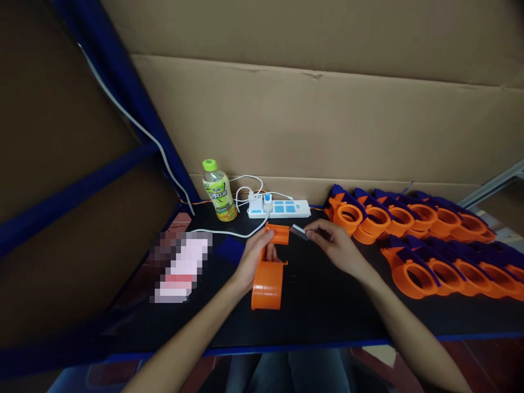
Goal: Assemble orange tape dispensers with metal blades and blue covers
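My left hand (254, 255) is closed round an orange plastic tape-dispenser-like part (267, 285), its round ring hanging toward the table's front edge. Just right of the part's upper end, my right hand (331, 242) pinches a small, thin metal strip (299, 231) between thumb and fingers. A short gap separates the strip from the orange part. A flat dark blue piece (230, 249) lies on the black table to the left of my left hand.
Rows of orange and blue assembled parts (415, 278) fill the table's right side. At the back stand a bottle (221, 196) and a white power strip (286, 209) with cables. Cardboard (319, 125) rises behind. A pixelated item (182, 270) lies left.
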Action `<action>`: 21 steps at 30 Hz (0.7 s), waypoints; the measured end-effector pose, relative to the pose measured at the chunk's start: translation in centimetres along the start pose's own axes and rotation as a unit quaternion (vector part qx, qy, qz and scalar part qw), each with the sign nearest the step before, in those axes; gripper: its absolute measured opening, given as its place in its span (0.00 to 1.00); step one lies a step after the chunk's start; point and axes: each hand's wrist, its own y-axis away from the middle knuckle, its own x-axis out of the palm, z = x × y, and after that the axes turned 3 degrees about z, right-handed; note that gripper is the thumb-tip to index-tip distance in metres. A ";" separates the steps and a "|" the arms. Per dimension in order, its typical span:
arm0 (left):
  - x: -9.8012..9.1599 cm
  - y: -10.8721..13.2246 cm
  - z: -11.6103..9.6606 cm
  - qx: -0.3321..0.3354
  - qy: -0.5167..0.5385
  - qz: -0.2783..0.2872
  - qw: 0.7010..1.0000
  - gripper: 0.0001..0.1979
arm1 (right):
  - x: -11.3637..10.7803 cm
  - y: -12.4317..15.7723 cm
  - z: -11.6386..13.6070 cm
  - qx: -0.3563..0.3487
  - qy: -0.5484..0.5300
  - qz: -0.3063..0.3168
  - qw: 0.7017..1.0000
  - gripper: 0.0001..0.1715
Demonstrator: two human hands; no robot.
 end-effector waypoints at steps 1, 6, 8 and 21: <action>-0.1 0.0 0.1 -0.001 0.002 0.003 1.000 0.19 | 0.2 -0.2 0.0 -0.004 -0.003 0.004 1.000 0.13; -0.2 0.0 0.3 0.007 0.011 0.000 1.000 0.22 | 0.1 0.0 0.1 0.007 -0.004 -0.012 1.000 0.15; -0.1 0.1 0.2 0.006 0.011 0.001 1.000 0.22 | -0.1 0.2 0.1 0.012 -0.006 -0.018 1.000 0.16; -0.3 0.2 0.2 0.020 -0.009 0.023 0.999 0.18 | 0.3 0.8 -0.3 0.015 -0.015 0.007 1.000 0.17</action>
